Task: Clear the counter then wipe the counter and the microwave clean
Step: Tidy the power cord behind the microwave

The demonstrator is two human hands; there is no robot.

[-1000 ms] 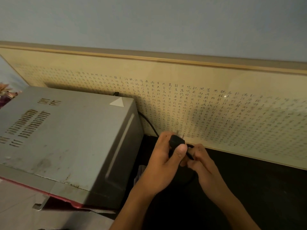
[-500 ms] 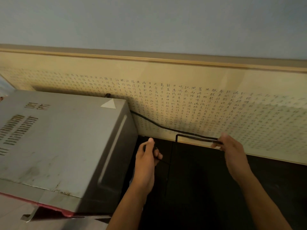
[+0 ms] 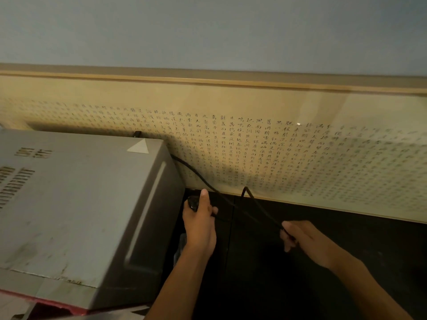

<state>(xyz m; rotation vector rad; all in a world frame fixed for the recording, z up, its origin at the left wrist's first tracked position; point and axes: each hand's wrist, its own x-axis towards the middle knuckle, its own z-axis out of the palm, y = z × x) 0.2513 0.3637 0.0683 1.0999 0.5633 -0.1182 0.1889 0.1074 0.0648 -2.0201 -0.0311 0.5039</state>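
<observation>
Dim room: blue-grey wall (image 3: 208, 28) above a framed calligraphy panel (image 3: 300, 158) (glazed).

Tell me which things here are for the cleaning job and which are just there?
For the job:
- grey metal microwave
- dark counter top
- black power cord, held by the right hand
- black plug, held by the left hand

Just there:
- long framed panel of small black writing
- pale blue wall

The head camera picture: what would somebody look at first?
Probably the two bare hands in the middle: the left hand grips a black plug, and the right hand pulls a thin black power cord tight. Next, the big scuffed grey metal microwave on the left, and the long cream panel of tiny black writing behind it.
</observation>
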